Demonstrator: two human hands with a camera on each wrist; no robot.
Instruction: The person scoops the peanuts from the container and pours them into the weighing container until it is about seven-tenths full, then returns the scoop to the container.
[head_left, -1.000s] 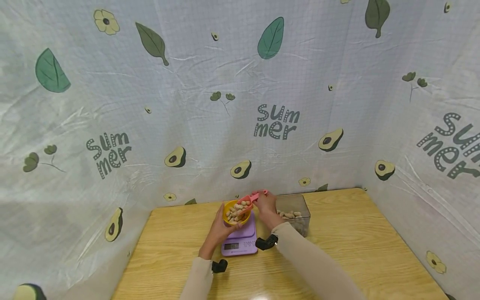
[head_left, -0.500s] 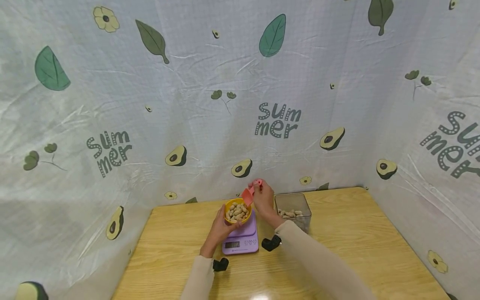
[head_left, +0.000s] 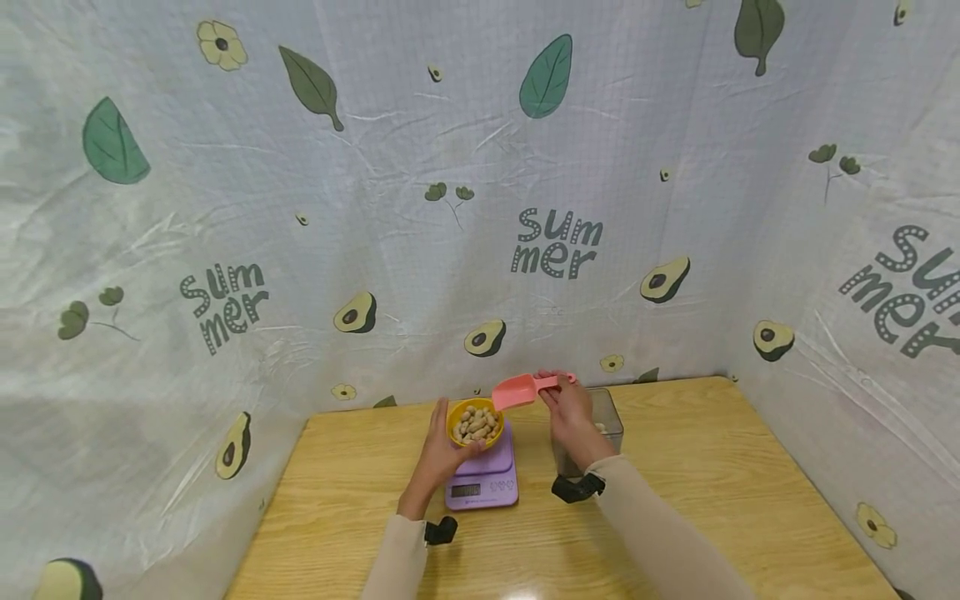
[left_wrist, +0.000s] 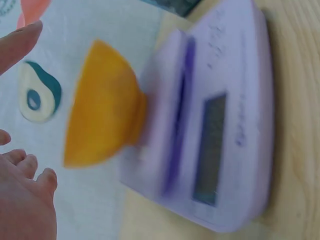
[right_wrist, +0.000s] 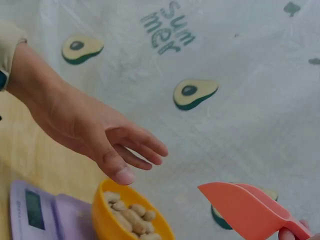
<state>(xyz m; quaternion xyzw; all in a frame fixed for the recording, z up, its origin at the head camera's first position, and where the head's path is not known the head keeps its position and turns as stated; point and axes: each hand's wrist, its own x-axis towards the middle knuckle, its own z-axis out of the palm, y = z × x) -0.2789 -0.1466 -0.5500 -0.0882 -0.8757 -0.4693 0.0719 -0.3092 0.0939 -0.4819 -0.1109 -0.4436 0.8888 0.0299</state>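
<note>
My right hand [head_left: 572,417] holds a pink scoop [head_left: 514,392] by its handle, level and with no peanuts showing in it. Peanuts [right_wrist: 134,220] fill a yellow bowl [left_wrist: 105,110], which stands on the platform of a purple kitchen scale [left_wrist: 240,165]. Beside the bowl is my left hand [right_wrist: 90,120], its fingers spread and fairly straight. A gap shows between those fingers and the bowl in the left wrist view. The thumb hovers close over the rim in the right wrist view. The digits on the scale's display are too blurred to read.
A clear grey plastic container [head_left: 613,450] with peanuts inside stands right of the scale, partly hidden behind my right hand and wrist. The wooden table [head_left: 337,500] meets a printed curtain [head_left: 405,350] at its back and sides.
The scoop was tipping peanuts into the bowl; it emptied, then moved right and levelled in my right hand, which now overlaps the container. My left hand stays by the bowl.
</note>
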